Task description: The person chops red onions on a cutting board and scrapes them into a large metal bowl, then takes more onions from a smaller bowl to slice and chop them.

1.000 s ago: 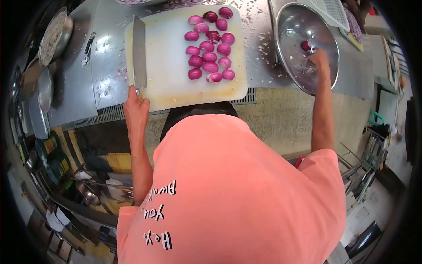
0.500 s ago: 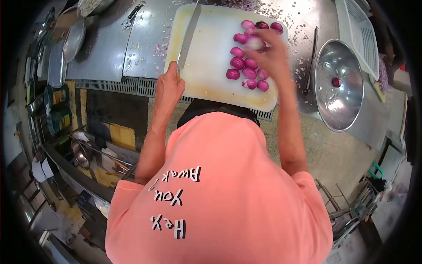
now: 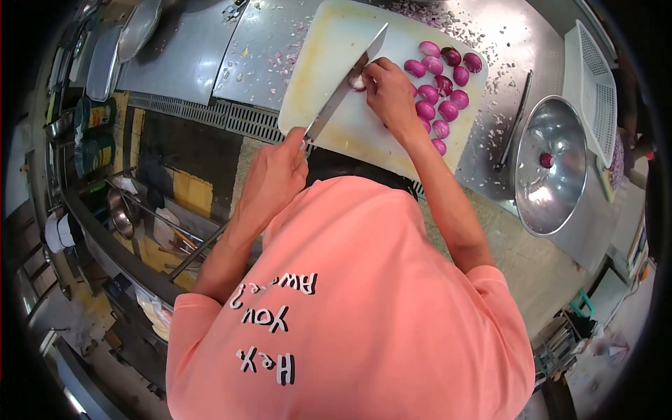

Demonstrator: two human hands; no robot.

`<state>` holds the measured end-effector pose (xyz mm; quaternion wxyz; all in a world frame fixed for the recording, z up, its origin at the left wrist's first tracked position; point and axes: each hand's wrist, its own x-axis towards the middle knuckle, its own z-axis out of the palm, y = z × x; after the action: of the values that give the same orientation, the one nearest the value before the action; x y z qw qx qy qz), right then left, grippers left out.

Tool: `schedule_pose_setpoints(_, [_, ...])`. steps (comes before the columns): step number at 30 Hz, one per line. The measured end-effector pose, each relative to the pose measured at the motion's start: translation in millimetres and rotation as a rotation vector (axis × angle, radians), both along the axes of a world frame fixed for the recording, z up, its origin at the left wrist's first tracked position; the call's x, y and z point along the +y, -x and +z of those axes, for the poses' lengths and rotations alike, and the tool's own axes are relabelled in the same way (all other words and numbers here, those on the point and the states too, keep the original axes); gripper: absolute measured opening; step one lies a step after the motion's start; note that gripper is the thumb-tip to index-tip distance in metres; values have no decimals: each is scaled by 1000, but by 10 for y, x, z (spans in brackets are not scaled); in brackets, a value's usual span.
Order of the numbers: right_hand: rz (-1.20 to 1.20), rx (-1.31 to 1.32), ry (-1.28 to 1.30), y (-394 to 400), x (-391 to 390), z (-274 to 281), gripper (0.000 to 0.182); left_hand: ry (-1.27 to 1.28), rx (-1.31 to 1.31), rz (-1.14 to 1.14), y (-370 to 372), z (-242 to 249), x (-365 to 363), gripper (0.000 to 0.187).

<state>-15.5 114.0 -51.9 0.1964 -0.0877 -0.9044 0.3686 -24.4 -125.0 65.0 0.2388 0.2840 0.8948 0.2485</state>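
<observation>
My left hand [image 3: 278,171] is wrapped round the handle of a long kitchen knife [image 3: 334,101], whose blade slants up and away across the white cutting board [image 3: 323,35]. The fingers of my right hand [image 3: 389,94] are closed on an onion [image 3: 358,82], mostly hidden by the fingers and right beside the blade. Several peeled red onions [image 3: 428,94] lie grouped on the right part of the board, just past my right hand.
Right of the board stands a steel bowl [image 3: 551,199] with one red onion [image 3: 547,160] inside. A dark thin rod [image 3: 514,122] lies between board and bowl. A white plastic basket [image 3: 591,84] is behind the bowl. Onion scraps [image 3: 448,24] litter the steel counter.
My right hand has come left from the onion group with an onion, to the knife. The knife has swung rightward over the board. The view has shifted slightly.
</observation>
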Motion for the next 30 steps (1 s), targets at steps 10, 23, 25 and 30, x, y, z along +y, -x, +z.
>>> schedule_pose_setpoints(10, [-6,-7,93,6,56,-73,13,-86,82,-31,301,-799,540,32])
schedule_pose_setpoints(23, [116,-109,26,-235,-351,16,14,-33,29,75,186,-399,329,30])
schedule_pose_setpoints(25, [119,-82,17,-243,-353,-39,13,-22,3,81,144,-331,346,29])
schedule_pose_setpoints(30, [133,-60,2,-249,-346,-107,12,-66,66,67,159,-704,606,30])
